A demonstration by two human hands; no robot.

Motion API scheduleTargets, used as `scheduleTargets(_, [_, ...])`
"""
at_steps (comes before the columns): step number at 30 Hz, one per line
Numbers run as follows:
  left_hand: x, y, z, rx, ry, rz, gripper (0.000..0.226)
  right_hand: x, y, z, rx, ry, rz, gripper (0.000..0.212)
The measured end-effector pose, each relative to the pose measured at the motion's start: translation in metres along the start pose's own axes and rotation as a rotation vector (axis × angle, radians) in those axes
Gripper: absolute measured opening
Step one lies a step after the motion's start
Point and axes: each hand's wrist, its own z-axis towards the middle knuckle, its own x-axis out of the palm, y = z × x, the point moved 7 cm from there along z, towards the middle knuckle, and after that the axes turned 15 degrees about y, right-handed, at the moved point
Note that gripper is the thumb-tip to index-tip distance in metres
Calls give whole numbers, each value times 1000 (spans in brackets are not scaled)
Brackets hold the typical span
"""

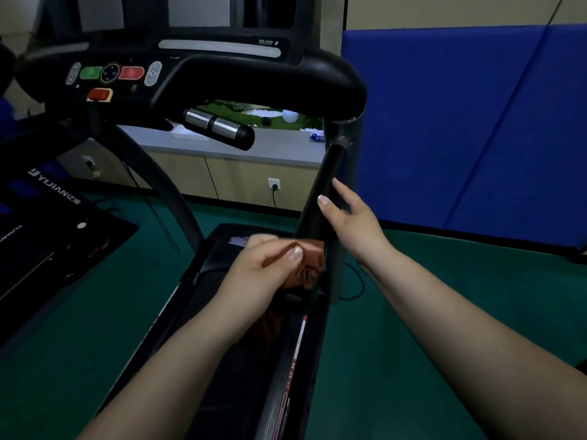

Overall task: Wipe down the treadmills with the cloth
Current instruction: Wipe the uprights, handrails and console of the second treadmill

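Note:
A black treadmill stands in front of me, its console [127,74] at the top left and its right upright post [320,198] running down to the deck [241,376]. My left hand [263,265] grips a folded brown patterned cloth [309,265] low against the base of that post, and part of the cloth hangs below the hand. My right hand [349,214] rests on the post higher up, fingers and thumb curled around its right side.
A second treadmill deck [41,236] lies at the left on the green floor [428,312]. Blue padded mats [460,122] stand against the right wall. A low cabinet with a wall socket [273,184] runs behind, and a cable trails on the floor beside the post.

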Motion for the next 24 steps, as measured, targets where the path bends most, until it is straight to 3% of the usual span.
scheduleTargets(3, [0,-13,51,35,17,117,22,-5,5,-1,-7,-4,-18,55])
scheduleTargets(7, [2,-16,86,92,68,55,27,-16,8,-4,-35,21,-86,43])
scheduleTargets(12, [2,-7,18,70,66,133,23,-15,-5,-3,-14,35,-7,47])
scheduleTargets(16, [3,-7,-11,55,140,83,34,-17,-18,4,-3,-8,41,47])
scheduleTargets(19, [-4,-3,27,-34,88,115,18,-19,-25,9,13,-19,91,48])
scheduleTargets(24, [-4,-7,111,35,52,175,25,-22,-29,13,-22,-31,107,65])
